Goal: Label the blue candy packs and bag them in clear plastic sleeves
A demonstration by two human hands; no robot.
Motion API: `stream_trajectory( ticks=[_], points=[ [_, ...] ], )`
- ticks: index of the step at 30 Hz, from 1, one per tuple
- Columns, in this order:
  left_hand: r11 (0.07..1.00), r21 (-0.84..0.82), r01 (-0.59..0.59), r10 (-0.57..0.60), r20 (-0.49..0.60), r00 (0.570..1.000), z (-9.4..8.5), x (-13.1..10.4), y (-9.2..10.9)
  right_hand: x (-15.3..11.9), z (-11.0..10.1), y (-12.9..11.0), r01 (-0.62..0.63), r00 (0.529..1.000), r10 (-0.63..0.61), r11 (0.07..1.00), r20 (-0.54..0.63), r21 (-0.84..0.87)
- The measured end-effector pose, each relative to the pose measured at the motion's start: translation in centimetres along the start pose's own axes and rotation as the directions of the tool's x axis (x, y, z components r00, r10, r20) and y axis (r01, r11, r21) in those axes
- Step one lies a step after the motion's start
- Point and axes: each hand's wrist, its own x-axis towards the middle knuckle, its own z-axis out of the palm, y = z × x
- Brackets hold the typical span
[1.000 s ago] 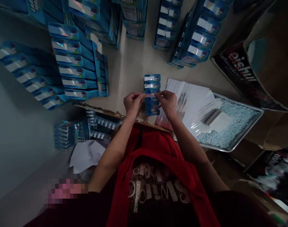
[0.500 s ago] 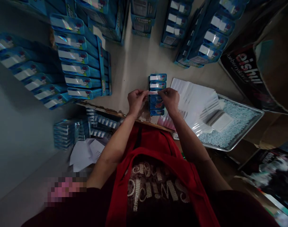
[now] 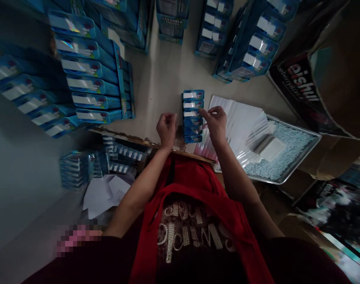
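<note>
A short row of blue packs stands on the table before me. White labels lie across the upper three, and the lower packs show blue fronts. My right hand is at the row's right side, with a fingertip at the end of the third label; its fingers are apart and I see no object held. Left of the row, apart from it, is my left hand, loosely curled, its fingers slightly blurred, with nothing visible in it. White label sheets lie fanned out just beyond my right hand.
Stacked blue packs in trays rise at the left, with more blue packs at the back right. A metal tray of small pale-blue pieces holds a white box. An open carton stands at the right. The table's front edge is worn.
My hands have drawn apart from the white label they held between them. That label now lies on the third pack. The left hand has moved clear of the row.
</note>
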Motion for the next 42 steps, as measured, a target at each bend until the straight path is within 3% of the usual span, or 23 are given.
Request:
stream_trajectory(
  ticks=[3, 5, 6, 11, 15, 19, 23, 27, 33, 42],
  points=[
    [0.987, -0.134, 0.087, -0.058, 0.209, 0.976, -1.0, -3.2, 3.1, -0.9, 0.1, -0.8, -0.008, 1.000, 0.006, 0.990, 0.014, 0.137],
    [0.948, -0.200, 0.246, -0.150, 0.401, 0.904, -1.0, -4.7, 4.4, -1.4, 0.3, -1.2, -0.017, 1.000, 0.014, 0.986, 0.018, 0.164],
    [0.928, -0.209, 0.307, -0.190, 0.442, 0.877, -0.8, -5.2, 4.8, -1.6, 0.5, -1.3, -0.011, 1.000, 0.009, 0.986, 0.014, 0.166],
    [0.880, -0.240, 0.410, -0.310, 0.365, 0.878, 0.1, -5.8, 4.4, -2.4, 0.9, -1.2, 0.004, 1.000, -0.010, 0.978, 0.025, 0.209],
    [0.859, -0.293, 0.420, -0.317, 0.340, 0.885, -0.2, -5.4, 3.8, -3.1, 0.4, -0.7, -0.057, 0.997, 0.039, 0.960, 0.070, 0.273],
    [0.914, -0.250, 0.318, -0.232, 0.322, 0.918, -1.0, -4.7, 3.4, -3.9, -1.2, -0.3, -0.065, 0.992, 0.023, 0.938, 0.125, 0.339],
    [0.994, -0.074, 0.086, -0.061, 0.297, 0.953, -2.1, -3.5, 3.3, -4.5, -2.1, 0.5, -0.098, 0.976, 0.023, 0.934, 0.215, 0.344],
    [0.994, 0.082, -0.077, 0.055, 0.242, 0.969, -2.5, -1.9, 3.4, -4.3, -1.0, 1.4, -0.015, 0.996, -0.003, 0.977, 0.085, 0.213],
    [0.979, 0.190, -0.067, 0.030, 0.190, 0.981, -1.8, -0.2, 2.9, -3.5, 1.3, 1.8, 0.108, 0.990, -0.110, 0.994, -0.093, -0.035],
    [0.992, 0.123, 0.005, -0.028, 0.183, 0.983, -1.8, 0.6, 1.9, -3.0, 1.8, 1.9, 0.021, 0.998, -0.026, 0.994, -0.050, -0.109]
  ],
)
